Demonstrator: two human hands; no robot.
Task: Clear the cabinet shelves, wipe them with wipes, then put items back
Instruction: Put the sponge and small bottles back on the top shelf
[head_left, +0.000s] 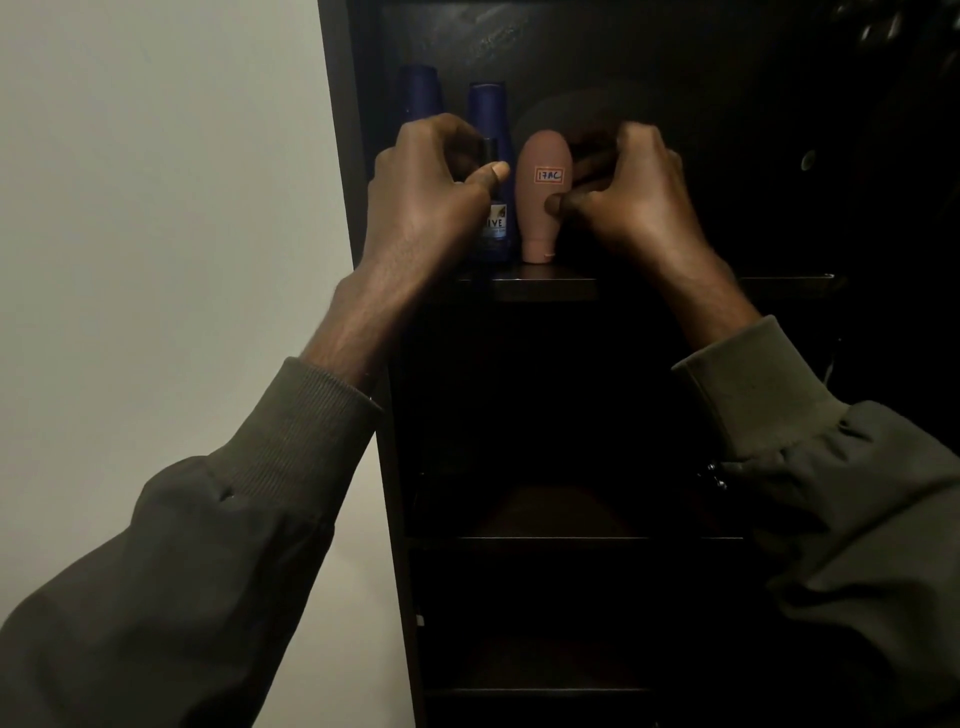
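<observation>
Tube (540, 195) upright between hands, right thumb touching.

The left hand (431, 192) covers most of the blue bottle (497, 228) it holds, so only the label letters "IVE" can be read. Behind the right hand (628, 192), the fingers sink into shadow, and a dark object there cannot be identified. Below both hands, the lower cabinet shelves (571, 540) are too dark to tell their contents.
</observation>
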